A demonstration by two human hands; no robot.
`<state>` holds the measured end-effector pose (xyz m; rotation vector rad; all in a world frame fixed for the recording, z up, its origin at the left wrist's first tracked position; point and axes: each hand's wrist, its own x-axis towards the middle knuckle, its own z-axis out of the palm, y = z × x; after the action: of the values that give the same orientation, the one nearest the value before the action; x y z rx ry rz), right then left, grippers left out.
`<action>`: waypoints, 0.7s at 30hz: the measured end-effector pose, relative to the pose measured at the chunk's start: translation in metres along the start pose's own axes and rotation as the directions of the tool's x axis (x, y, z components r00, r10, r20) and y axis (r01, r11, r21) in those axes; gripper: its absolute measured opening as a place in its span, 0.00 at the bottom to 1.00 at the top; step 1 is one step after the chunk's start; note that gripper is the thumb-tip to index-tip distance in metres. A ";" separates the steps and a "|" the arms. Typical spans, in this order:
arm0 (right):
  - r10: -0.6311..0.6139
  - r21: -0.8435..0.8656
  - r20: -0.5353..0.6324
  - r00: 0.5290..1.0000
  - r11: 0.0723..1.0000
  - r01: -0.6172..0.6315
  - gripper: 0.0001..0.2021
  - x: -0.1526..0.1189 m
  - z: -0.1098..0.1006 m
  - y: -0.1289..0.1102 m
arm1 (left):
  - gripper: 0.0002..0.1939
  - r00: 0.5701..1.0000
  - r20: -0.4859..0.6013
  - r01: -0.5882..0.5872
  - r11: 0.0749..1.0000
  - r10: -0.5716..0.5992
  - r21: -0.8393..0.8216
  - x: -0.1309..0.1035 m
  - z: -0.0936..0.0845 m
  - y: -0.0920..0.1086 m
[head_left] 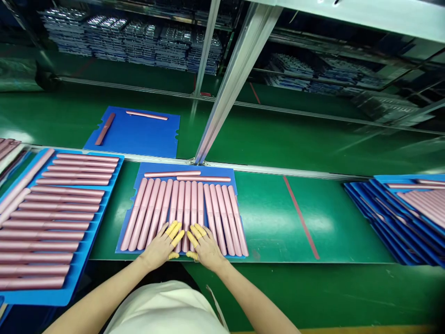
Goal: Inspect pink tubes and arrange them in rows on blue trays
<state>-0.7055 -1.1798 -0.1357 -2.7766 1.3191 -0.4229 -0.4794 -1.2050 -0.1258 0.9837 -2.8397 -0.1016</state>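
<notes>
Pink tubes [149,208] lie side by side in a row on a blue sheet [139,174] in front of me, with two more laid crosswise above them. My left hand [167,243] rests on the lower ends of the middle tubes, fingers stretched out and wearing yellow finger covers. Beside it, my right hand [201,243] lies flat on the neighbouring tubes, also with yellow covers on its fingers. Neither hand is wrapped round a tube.
A blue tray [86,236] of pink tubes stands at the left. Stacked blue trays [375,222] are at the right edge. Behind the metal post [236,79], another blue sheet [146,137] holds two tubes. A red line [301,215] marks the green table [267,208].
</notes>
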 end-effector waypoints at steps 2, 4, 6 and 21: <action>0.013 0.003 -0.003 1.000 1.000 -0.013 0.31 -0.001 -0.004 -0.001 | 0.43 1.000 -0.007 -0.001 1.000 0.001 -0.001 -0.003 -0.004 0.000; 0.019 0.010 -0.001 1.000 1.000 -0.019 0.32 -0.007 -0.009 -0.001 | 0.43 1.000 -0.016 -0.005 1.000 0.005 -0.002 -0.013 -0.010 -0.004; 0.027 0.008 -0.002 1.000 1.000 -0.027 0.32 -0.018 -0.017 0.003 | 0.42 1.000 -0.029 0.005 1.000 -0.005 0.001 -0.032 -0.016 -0.015; -0.024 -0.017 0.020 1.000 1.000 0.024 0.35 -0.016 -0.012 0.021 | 0.39 0.996 -0.043 0.075 0.993 -0.079 -0.091 -0.077 -0.001 -0.075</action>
<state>-0.7340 -1.1799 -0.1304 -2.8058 1.2930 -0.3853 -0.3731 -1.2164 -0.1410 1.0620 -2.7299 -0.2090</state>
